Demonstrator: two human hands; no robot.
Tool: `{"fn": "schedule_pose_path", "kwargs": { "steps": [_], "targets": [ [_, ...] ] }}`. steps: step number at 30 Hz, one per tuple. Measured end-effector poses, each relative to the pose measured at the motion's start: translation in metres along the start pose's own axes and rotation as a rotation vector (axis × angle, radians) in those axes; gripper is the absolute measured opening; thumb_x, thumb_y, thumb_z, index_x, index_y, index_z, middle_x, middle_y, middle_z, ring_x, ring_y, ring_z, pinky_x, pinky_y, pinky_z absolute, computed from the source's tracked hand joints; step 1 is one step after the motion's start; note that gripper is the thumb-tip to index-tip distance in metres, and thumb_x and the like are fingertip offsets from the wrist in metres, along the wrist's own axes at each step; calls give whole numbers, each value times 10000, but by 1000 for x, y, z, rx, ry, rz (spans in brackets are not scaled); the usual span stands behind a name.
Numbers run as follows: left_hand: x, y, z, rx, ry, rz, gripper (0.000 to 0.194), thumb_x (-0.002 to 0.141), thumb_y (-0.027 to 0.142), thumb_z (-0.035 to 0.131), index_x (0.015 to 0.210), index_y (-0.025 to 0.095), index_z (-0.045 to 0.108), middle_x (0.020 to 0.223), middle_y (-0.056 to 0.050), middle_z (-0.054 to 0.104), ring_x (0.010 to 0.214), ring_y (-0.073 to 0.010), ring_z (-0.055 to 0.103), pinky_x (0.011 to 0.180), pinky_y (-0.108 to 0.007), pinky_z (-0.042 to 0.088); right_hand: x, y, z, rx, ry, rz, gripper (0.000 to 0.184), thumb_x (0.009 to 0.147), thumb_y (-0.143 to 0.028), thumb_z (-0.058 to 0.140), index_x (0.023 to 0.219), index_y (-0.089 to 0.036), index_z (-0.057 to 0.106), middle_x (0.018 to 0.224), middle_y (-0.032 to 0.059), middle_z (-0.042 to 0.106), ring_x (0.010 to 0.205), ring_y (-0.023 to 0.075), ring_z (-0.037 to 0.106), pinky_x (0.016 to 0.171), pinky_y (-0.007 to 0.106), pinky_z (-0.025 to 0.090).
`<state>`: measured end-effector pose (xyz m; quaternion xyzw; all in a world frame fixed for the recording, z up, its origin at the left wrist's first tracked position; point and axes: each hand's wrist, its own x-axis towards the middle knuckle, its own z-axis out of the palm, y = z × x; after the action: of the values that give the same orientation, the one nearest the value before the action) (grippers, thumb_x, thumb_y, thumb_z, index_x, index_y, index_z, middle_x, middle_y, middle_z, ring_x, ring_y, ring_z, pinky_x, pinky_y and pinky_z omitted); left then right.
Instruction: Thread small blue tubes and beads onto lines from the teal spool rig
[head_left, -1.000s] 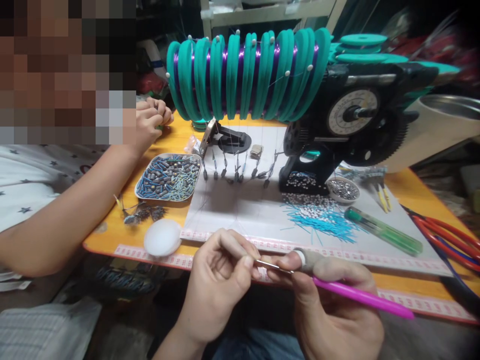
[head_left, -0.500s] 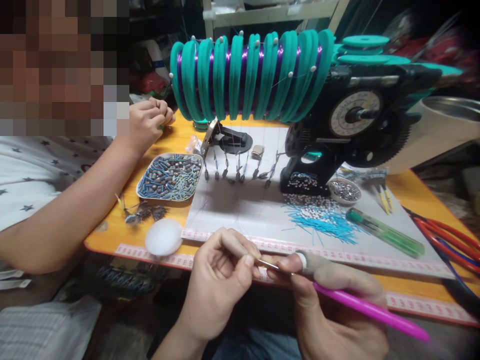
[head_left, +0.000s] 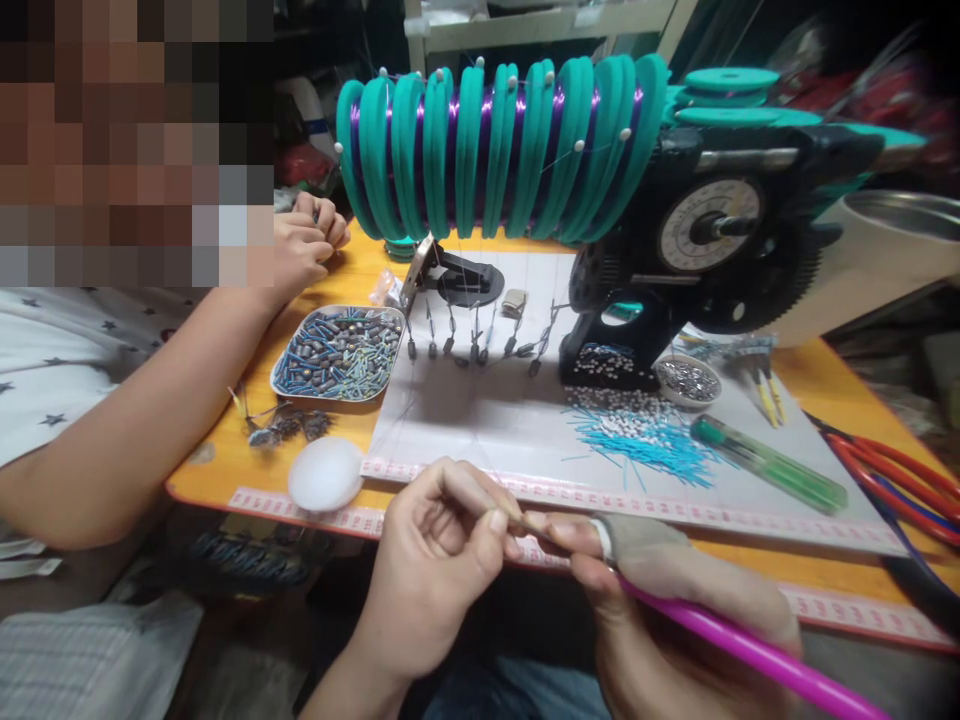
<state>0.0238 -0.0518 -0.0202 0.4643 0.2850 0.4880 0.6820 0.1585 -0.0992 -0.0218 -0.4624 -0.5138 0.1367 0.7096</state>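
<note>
Head view: at six o'clock my left hand (head_left: 433,572) pinches between its fingers a slim piece (head_left: 520,520), too small to tell; toward five my right hand (head_left: 709,568) pinches the pink-handled tool (head_left: 757,640) near its front end, probably for finer control; blue sticks (head_left: 654,450) lie at four on the surface (head_left: 832,385), presumably within easy reach.

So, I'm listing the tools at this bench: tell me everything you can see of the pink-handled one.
The pink-handled tool has a long, slender, magenta handle, smooth and glossy like plastic. It slants down rightward in front of the table, running to the picture's bottom edge. The right hand grips its front end, where a bit of metal shows. Its tip is not clear to see.
</note>
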Motion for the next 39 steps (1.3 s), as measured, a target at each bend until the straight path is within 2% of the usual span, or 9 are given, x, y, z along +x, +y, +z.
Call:
{"fn": "schedule_pose_path", "kwargs": {
  "steps": [3, 9, 14, 19, 28, 39],
  "targets": [
    [0, -1, 0, 7, -5, 5, 157, 929, 190, 685, 784, 188, 623, 777, 7, 641, 729, -106, 614, 688, -193, 499, -2, 1, -5, -30, -57, 2, 226, 811, -32, 760, 851, -213, 629, 876, -15, 805, 726, 161, 789, 660, 221, 659],
    [0, -1, 0, -15, -8, -36, 151, 912, 218, 713, 799, 189, 618, 850, 2, 671, 706, -91, 618, 688, -190, 500, 5, -2, 3, 25, 91, 147, 216, 857, -193, 781, 852, -227, 568, 762, -50, 780, 658, 142, 777, 635, 206, 642],
    [-1, -2, -1, 39, -7, -23, 163, 915, 231, 709, 792, 192, 608, 894, -16, 668, 822, -127, 620, 742, -208, 493, 2, -2, 4, 70, 117, 162, 218, 847, -143, 776, 868, -226, 575, 796, -73, 783, 722, 86, 776, 731, 130, 616],
    [-1, -3, -1, 24, -7, -13, 181, 917, 218, 700, 780, 192, 584, 854, -3, 612, 767, -119, 576, 716, -214, 471, -1, -1, 4, 89, 150, 175, 225, 825, -94, 766, 881, -222, 590, 820, -72, 786, 734, 85, 776, 758, 135, 618],
    [-2, -3, -3, -19, -32, -30, 215, 915, 224, 701, 771, 189, 545, 828, 5, 572, 739, -114, 542, 691, -206, 455, -12, 3, 0, 108, 66, 239, 258, 848, -49, 724, 944, -239, 578, 886, -70, 783, 853, 65, 766, 845, 129, 593],
    [-2, 0, -3, -29, -30, -41, 225, 910, 229, 705, 762, 192, 540, 821, 0, 573, 732, -120, 535, 690, -217, 446, -12, 3, -1, 96, 70, 251, 254, 837, -47, 729, 930, -231, 581, 857, -47, 774, 787, 117, 778, 755, 200, 642]
  ]
}}
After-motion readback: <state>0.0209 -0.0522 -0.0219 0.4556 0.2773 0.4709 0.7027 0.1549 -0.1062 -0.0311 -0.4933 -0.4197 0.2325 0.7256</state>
